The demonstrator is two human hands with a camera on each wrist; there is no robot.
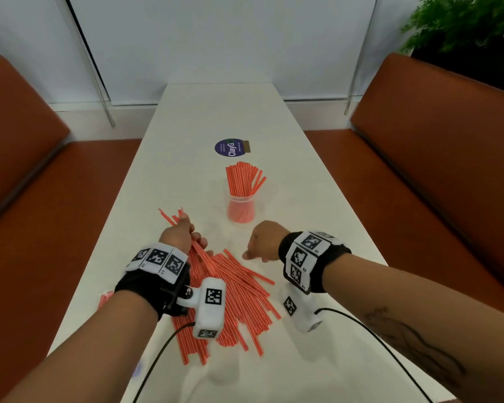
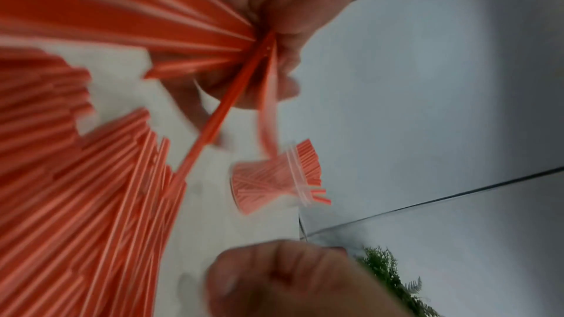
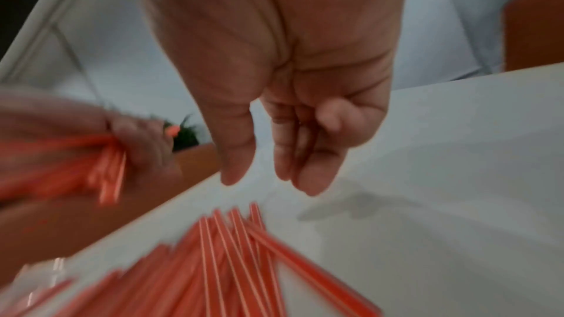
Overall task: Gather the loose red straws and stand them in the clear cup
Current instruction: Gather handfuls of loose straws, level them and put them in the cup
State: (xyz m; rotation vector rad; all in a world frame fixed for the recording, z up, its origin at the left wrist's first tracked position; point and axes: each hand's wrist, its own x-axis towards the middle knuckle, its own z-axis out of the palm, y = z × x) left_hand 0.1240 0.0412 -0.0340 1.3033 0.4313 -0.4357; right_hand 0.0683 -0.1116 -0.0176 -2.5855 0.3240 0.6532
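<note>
A heap of loose red straws [image 1: 239, 295] [image 3: 232, 262] [image 2: 79, 201] lies on the white table [image 1: 186, 158] near me. My left hand [image 1: 184, 231] [image 2: 274, 57] grips a bunch of red straws [image 1: 172, 218] [image 2: 183, 40] lifted from the heap's far left end. The clear cup [image 1: 240, 206] [image 2: 268, 186] stands farther out, packed with several upright straws [image 1: 243, 180]. My right hand [image 1: 261, 242] [image 3: 290, 129] hovers empty over the table just right of the heap, fingers relaxed and pointing down toward the straw tips.
A round purple sticker [image 1: 230, 147] lies on the table beyond the cup. Brown benches [image 1: 437, 146] flank both long sides. A plant [image 1: 466, 21] stands at the far right. Camera cables [image 1: 370, 335] trail across the near table edge. A small straw packet [image 1: 104, 298] sits at the left edge.
</note>
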